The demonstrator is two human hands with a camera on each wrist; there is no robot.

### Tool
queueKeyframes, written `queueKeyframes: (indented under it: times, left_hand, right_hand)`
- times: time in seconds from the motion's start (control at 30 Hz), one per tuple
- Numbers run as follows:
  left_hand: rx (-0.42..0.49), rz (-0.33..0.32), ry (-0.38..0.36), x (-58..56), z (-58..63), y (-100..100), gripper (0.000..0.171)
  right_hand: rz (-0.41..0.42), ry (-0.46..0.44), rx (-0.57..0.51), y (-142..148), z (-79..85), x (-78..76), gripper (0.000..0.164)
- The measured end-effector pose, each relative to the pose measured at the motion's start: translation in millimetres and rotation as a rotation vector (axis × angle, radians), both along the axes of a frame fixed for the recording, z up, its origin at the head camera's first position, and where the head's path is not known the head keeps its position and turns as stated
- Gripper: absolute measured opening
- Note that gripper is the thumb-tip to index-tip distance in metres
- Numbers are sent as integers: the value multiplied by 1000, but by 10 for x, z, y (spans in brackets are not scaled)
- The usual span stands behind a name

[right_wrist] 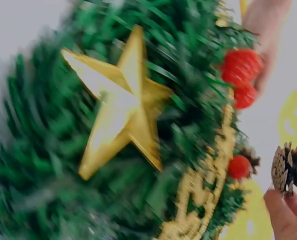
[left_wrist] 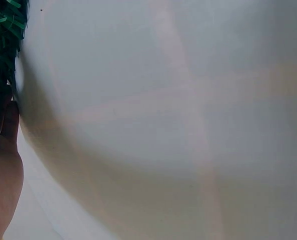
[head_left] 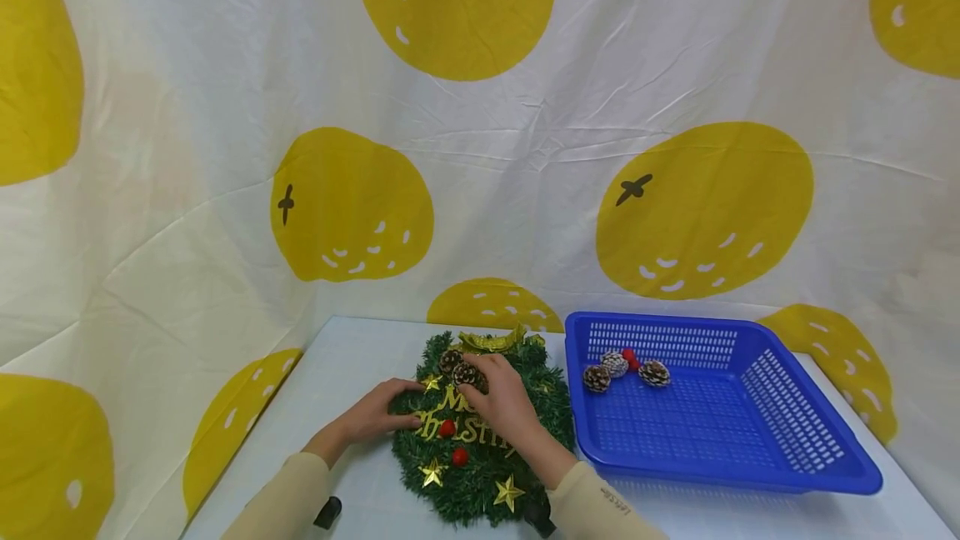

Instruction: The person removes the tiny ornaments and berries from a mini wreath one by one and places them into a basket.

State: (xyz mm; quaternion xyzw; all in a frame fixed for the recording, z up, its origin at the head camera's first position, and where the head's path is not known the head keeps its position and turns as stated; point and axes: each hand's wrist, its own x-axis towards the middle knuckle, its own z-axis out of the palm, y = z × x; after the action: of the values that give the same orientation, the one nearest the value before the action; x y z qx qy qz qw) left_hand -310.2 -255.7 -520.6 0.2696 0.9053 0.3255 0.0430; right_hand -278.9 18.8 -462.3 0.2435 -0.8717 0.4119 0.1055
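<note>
Pinecone (head_left: 467, 375) pinched between thumb and fingertips of right hand (head_left: 506, 403), at hand's far-left end, over upper part of wreath (head_left: 480, 492). Contact between pinecone and foliage: cannot tell. Second pinecone (head_left: 450, 362) lies on wreath, just left of the held one. Gold lettering (head_left: 429, 423) runs nearer the wearer, below the pinch. Left hand (head_left: 375, 412) rests on wreath's left edge, fingers extended, thumb spread apart, nothing gripped. Basket (head_left: 735, 432) stands right of wreath, with three more cones (head_left: 615, 364) inside.
</note>
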Motion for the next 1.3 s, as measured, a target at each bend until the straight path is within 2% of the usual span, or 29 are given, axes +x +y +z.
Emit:
queueKeyframes:
  times: [0.2, 0.4, 0.7, 0.93, 1.3]
  left_hand:
    - [5, 1, -2, 8, 12, 2, 57]
    - [5, -2, -1, 4, 4, -2, 58]
    - [4, 0, -8, 11, 6, -3, 58]
    - [3, -6, -4, 3, 9, -5, 58]
    - [0, -8, -4, 11, 25, -2, 59]
  right_hand:
    - [-31, 26, -31, 89, 158, -61, 43]
    - [-44, 8, -45, 188, 309, -107, 44]
    - [-83, 85, -79, 353, 527, -193, 40]
    - [-133, 34, -100, 489, 621, -226, 41]
    - [-157, -29, -125, 730, 734, -325, 44]
